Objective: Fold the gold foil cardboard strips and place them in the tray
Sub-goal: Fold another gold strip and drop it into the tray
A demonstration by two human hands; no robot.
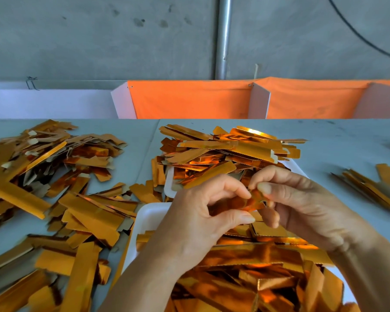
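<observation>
One gold foil strip (245,202) is held between both hands above the near white tray (144,219). My left hand (200,221) pinches its left part between thumb and curled fingers. My right hand (302,203) pinches its right end with thumb and forefinger. The strip looks bent between them; most of it is hidden by my fingers. The near tray is heaped with folded gold strips (257,278). A second white tray (169,183) farther back also carries a pile of strips (230,149).
Loose flat gold strips (54,188) cover the left of the grey table. A small bundle of strips (374,188) lies at the right. Orange cloth bins (189,100) with white dividers stand behind the table's far edge, before a concrete wall.
</observation>
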